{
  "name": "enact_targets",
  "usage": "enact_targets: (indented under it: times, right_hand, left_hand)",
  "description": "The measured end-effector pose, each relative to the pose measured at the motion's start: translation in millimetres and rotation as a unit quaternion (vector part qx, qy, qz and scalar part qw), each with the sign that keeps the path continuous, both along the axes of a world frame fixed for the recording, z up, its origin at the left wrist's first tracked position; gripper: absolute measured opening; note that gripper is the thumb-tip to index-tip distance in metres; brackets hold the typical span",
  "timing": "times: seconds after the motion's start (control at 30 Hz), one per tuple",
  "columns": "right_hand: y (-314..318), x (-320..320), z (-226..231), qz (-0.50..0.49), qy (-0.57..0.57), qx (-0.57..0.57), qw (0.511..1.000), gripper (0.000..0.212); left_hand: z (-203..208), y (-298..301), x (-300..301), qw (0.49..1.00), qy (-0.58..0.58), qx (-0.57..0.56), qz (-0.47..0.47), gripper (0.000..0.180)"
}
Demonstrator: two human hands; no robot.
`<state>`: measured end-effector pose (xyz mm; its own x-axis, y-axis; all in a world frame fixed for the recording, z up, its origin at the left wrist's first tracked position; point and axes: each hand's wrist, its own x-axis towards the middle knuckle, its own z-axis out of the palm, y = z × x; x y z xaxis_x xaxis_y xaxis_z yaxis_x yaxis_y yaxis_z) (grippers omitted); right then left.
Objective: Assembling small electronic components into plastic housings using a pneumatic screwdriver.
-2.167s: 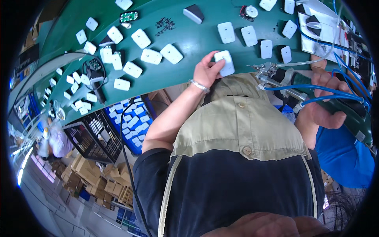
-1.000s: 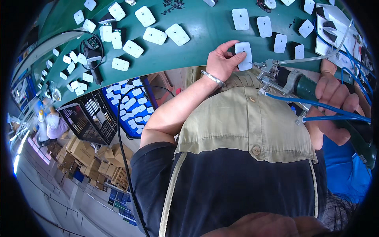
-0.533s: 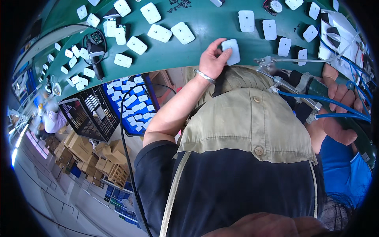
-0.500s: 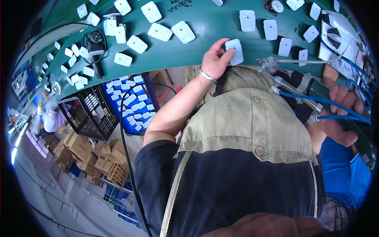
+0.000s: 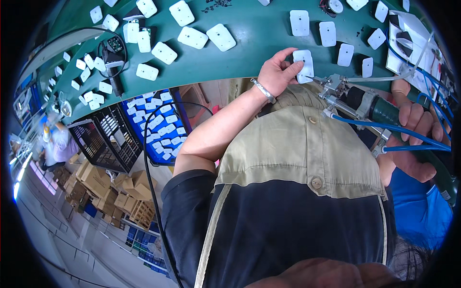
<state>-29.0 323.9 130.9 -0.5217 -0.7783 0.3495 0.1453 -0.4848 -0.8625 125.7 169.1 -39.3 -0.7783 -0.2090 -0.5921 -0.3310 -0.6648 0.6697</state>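
My left hand [image 5: 281, 74] pinches a small white rounded plastic cover [image 5: 303, 66] between thumb and fingers, near the front edge of the green table. My right hand [image 5: 415, 129] is wrapped round the green handle of a power screwdriver [image 5: 379, 110]. Its metal nose points left, and the thin tip meets or nearly meets the right side of the cover; exact contact is hard to tell. Other white covers [image 5: 328, 33] lie spread over the table.
Blue air hoses [image 5: 374, 124] run from the screwdriver to the right. A blue tray [image 5: 153, 153] with many white pieces and a black crate [image 5: 103, 139] stand at left below the table. Small dark screws [image 5: 216, 5] lie at the far side. Someone in blue [image 5: 418, 206] is close at right.
My left hand has moved right with the cover and turned it so its holed face shows. The screwdriver's nose has swung slightly and now sits close to the cover.
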Motion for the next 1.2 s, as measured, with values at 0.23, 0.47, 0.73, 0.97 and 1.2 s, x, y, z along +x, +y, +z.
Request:
enact_targets:
  times: [0.23, 0.47, 0.73, 0.97, 1.2]
  right_hand:
    - [2, 6, 0, -0.021, -0.020, 0.016, 0.999, 0.063]
    - [-8, 4, -13, 0.008, -0.004, -0.012, 1.000, 0.052]
    - [-13, 15, -14, -0.098, -0.067, -0.137, 0.983, 0.053]
    - [-2, 19, -6, -0.155, -0.029, 0.013, 0.987, 0.045]
    - [-15, 9, -2, -0.189, -0.028, 0.027, 0.981, 0.042]
  left_hand:
    - [7, 1, -1, 1.000, 0.008, 0.022, -0.006, 0.040]
    - [11, 3, -2, 0.999, -0.021, -0.006, 0.024, 0.039]
    - [-8, -21, 3, 0.992, 0.035, 0.018, 0.121, 0.033]
    - [-12, -38, -16, 0.993, 0.008, -0.063, 0.100, 0.028]
    - [-8, -213, -99, 0.889, 0.068, -0.388, 0.232, 0.037]
